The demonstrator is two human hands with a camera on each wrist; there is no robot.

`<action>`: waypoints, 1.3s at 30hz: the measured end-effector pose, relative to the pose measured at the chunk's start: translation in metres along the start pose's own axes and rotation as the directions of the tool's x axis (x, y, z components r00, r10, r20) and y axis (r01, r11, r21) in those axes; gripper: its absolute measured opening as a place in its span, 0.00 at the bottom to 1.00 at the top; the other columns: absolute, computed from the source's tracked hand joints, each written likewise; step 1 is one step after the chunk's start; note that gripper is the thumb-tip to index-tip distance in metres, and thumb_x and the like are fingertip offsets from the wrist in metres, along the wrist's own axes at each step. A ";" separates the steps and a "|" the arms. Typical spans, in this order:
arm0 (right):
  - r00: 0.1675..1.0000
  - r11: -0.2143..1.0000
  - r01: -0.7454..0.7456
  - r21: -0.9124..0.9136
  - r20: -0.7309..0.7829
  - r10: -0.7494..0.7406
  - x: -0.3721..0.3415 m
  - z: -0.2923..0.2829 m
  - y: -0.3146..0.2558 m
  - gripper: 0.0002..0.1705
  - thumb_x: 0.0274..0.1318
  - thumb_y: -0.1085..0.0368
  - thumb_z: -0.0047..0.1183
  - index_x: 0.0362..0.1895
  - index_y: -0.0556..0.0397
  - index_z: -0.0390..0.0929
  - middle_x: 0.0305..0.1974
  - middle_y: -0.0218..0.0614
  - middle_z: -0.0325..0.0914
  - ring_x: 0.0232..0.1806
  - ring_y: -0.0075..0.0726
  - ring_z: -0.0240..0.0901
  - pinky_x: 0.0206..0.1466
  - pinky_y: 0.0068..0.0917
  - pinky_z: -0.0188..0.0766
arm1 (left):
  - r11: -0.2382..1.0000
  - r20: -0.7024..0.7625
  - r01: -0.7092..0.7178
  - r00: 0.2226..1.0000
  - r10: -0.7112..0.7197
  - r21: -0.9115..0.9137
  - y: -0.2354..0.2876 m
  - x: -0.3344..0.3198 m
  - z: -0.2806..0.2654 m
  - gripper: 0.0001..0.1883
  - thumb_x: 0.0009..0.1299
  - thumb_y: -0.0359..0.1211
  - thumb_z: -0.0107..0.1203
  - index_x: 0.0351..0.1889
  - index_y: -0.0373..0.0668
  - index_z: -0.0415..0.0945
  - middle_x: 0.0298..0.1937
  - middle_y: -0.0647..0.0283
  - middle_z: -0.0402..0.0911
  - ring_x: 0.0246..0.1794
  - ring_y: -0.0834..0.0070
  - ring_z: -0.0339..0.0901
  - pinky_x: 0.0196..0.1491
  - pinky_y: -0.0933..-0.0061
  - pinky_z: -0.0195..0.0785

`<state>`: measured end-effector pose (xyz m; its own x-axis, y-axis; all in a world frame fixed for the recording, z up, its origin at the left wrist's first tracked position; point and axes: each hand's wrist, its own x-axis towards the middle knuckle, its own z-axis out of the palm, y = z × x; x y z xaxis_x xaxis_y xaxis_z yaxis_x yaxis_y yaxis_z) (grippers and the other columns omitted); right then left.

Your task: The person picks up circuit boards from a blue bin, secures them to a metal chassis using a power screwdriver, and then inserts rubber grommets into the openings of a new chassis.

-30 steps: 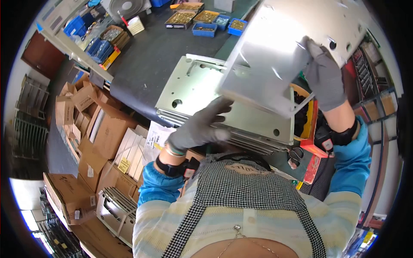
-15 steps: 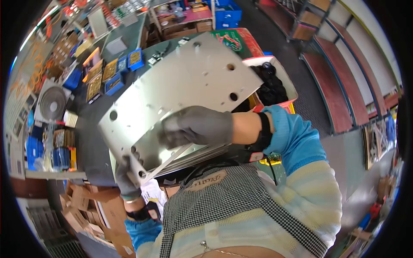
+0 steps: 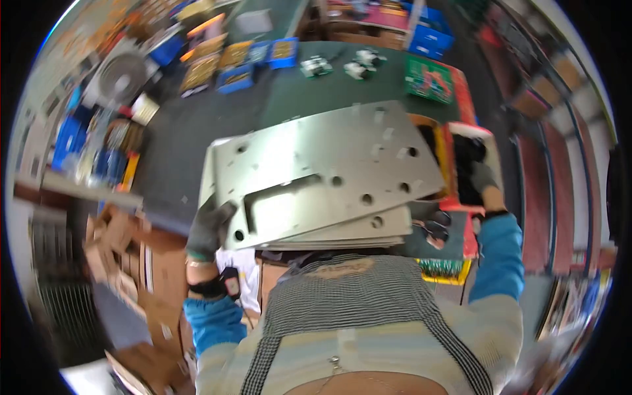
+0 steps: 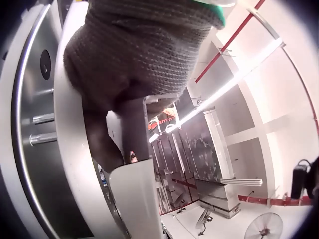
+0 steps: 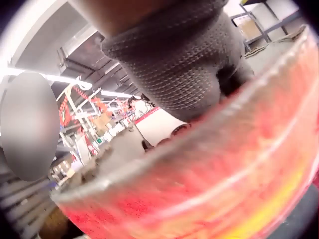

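A silver sheet-metal panel (image 3: 342, 151) with round holes, a long cut-out and small studs lies slightly askew on a stack of similar panels (image 3: 395, 224). My gloved left hand (image 3: 209, 230) grips its left end; in the left wrist view the glove (image 4: 139, 55) has its fingers around the panel's bent edge. To the right, my gloved right hand (image 3: 484, 176) reaches into a box (image 3: 495, 148) of black parts (image 3: 469, 150). In the right wrist view the box's red wall (image 5: 199, 184) hides the fingertips of the right glove (image 5: 174, 74).
Beside the box stands a yellow-edged bin (image 3: 449, 164). A green circuit board (image 3: 424, 80) and several small white-and-green parts (image 3: 316, 66) sit farther back. Blue trays (image 3: 236, 79) of small hardware are at the back left. Cardboard boxes (image 3: 161, 289) are piled left of the bench.
The panel has been lowered and turned flat onto the stack. My right hand has let go of it and moved right into the box; my left hand stays at the panel's left end.
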<state>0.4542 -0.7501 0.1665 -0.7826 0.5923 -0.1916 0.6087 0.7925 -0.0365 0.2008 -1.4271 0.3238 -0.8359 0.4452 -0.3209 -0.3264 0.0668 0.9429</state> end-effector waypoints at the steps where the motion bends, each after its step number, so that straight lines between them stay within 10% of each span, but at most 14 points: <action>1: 0.994 0.995 0.042 -0.095 0.109 -0.031 -0.005 -0.019 -0.010 0.17 0.54 0.62 0.46 0.45 0.53 0.79 0.43 0.56 0.78 0.47 0.57 0.75 0.53 0.49 0.69 | 0.997 -0.032 0.013 0.999 -0.011 0.074 0.003 -0.002 0.001 0.23 0.67 0.30 0.54 0.59 0.28 0.66 0.47 0.61 0.77 0.45 0.77 0.75 0.49 0.76 0.69; 6: 0.984 0.996 0.049 -0.073 0.175 -0.036 -0.015 -0.026 0.011 0.27 0.35 0.61 0.65 0.47 0.51 0.79 0.45 0.51 0.79 0.49 0.55 0.75 0.53 0.43 0.71 | 0.986 0.016 -0.028 0.999 0.031 -0.165 -0.003 -0.006 0.000 0.31 0.65 0.33 0.56 0.65 0.29 0.61 0.51 0.56 0.77 0.47 0.72 0.76 0.50 0.72 0.72; 10: 0.997 0.995 0.081 0.057 -0.003 -0.081 -0.010 -0.039 0.009 0.18 0.38 0.63 0.60 0.39 0.50 0.82 0.41 0.46 0.81 0.48 0.56 0.75 0.53 0.43 0.71 | 0.953 0.086 0.003 0.996 0.024 -0.302 -0.001 -0.012 -0.007 0.29 0.68 0.29 0.54 0.65 0.28 0.60 0.49 0.57 0.77 0.47 0.74 0.74 0.51 0.75 0.70; 19: 0.997 0.962 0.012 -0.272 -0.074 -0.033 -0.003 -0.076 -0.039 0.11 0.51 0.67 0.48 0.38 0.52 0.80 0.39 0.50 0.79 0.44 0.58 0.76 0.47 0.48 0.73 | 0.976 0.046 0.043 0.998 -0.054 0.215 0.013 -0.011 0.000 0.29 0.68 0.37 0.58 0.62 0.28 0.65 0.45 0.63 0.77 0.41 0.80 0.71 0.46 0.78 0.66; 24: 0.991 0.963 0.121 0.241 -0.079 -0.105 0.009 -0.154 -0.059 0.10 0.50 0.68 0.52 0.36 0.60 0.78 0.34 0.51 0.78 0.38 0.50 0.78 0.42 0.39 0.71 | 0.998 0.056 -0.020 0.998 0.024 -0.067 -0.014 0.001 -0.004 0.21 0.69 0.31 0.53 0.57 0.29 0.69 0.43 0.62 0.77 0.41 0.81 0.71 0.46 0.77 0.67; 26: 0.877 0.865 0.479 0.150 -0.131 -0.463 0.001 -0.202 -0.121 0.11 0.51 0.66 0.54 0.36 0.61 0.79 0.27 0.50 0.77 0.29 0.38 0.73 0.38 0.38 0.70 | 0.980 0.029 -0.173 0.985 0.171 0.098 -0.013 -0.004 -0.003 0.20 0.69 0.30 0.51 0.57 0.27 0.68 0.42 0.63 0.77 0.40 0.80 0.70 0.46 0.78 0.66; 29: 0.827 0.826 0.562 0.040 -0.050 -0.560 0.018 -0.235 -0.141 0.17 0.50 0.58 0.57 0.35 0.61 0.79 0.26 0.47 0.78 0.27 0.38 0.75 0.34 0.40 0.70 | 0.993 0.082 -0.116 0.990 0.116 0.000 -0.006 -0.009 0.004 0.22 0.69 0.29 0.49 0.59 0.26 0.66 0.47 0.61 0.76 0.44 0.78 0.71 0.50 0.76 0.66; 30: 0.883 0.853 0.449 0.265 0.012 -0.469 0.015 -0.243 -0.148 0.16 0.51 0.59 0.57 0.37 0.60 0.80 0.27 0.43 0.79 0.25 0.36 0.75 0.31 0.37 0.72 | 0.999 0.070 -0.053 0.996 0.053 -0.008 -0.002 -0.009 0.006 0.23 0.68 0.28 0.49 0.60 0.26 0.65 0.49 0.60 0.76 0.46 0.77 0.72 0.51 0.76 0.66; 36: 0.932 0.957 -0.104 0.272 0.362 -0.002 0.027 -0.165 -0.101 0.21 0.53 0.60 0.56 0.51 0.52 0.75 0.30 0.39 0.80 0.26 0.32 0.79 0.29 0.32 0.77 | 0.990 0.049 -0.050 0.998 0.044 0.132 -0.002 -0.004 0.005 0.31 0.65 0.40 0.57 0.62 0.29 0.65 0.51 0.58 0.76 0.48 0.74 0.74 0.52 0.74 0.68; 37: 0.942 0.992 -0.100 0.083 0.328 0.067 0.020 -0.153 -0.109 0.23 0.52 0.60 0.56 0.54 0.49 0.73 0.35 0.40 0.81 0.32 0.37 0.80 0.37 0.34 0.78 | 0.988 0.050 -0.049 0.998 0.042 0.145 -0.002 -0.003 0.005 0.32 0.65 0.40 0.57 0.62 0.29 0.65 0.51 0.58 0.76 0.48 0.74 0.74 0.52 0.74 0.67; 38: 0.971 0.958 0.238 -0.163 0.064 -0.230 0.032 -0.113 -0.086 0.25 0.51 0.59 0.56 0.55 0.48 0.72 0.40 0.40 0.80 0.40 0.42 0.79 0.45 0.35 0.75 | 0.986 0.046 -0.049 0.998 0.042 0.157 -0.004 -0.001 0.004 0.32 0.65 0.41 0.57 0.62 0.29 0.65 0.51 0.58 0.77 0.48 0.74 0.74 0.52 0.74 0.67; 39: 0.965 0.964 0.262 0.040 -0.021 -0.262 0.045 -0.078 -0.071 0.28 0.48 0.59 0.56 0.57 0.46 0.72 0.46 0.40 0.80 0.48 0.44 0.76 0.53 0.33 0.71 | 0.985 0.037 -0.052 0.998 0.046 0.167 -0.004 -0.001 0.003 0.32 0.64 0.41 0.58 0.62 0.29 0.65 0.51 0.58 0.77 0.48 0.74 0.74 0.52 0.74 0.67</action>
<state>0.3660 -0.7686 0.2365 -0.9172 0.3672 -0.1543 0.3868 0.9137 -0.1248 0.2043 -1.4248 0.3208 -0.8330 0.4809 -0.2737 -0.2045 0.1920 0.9598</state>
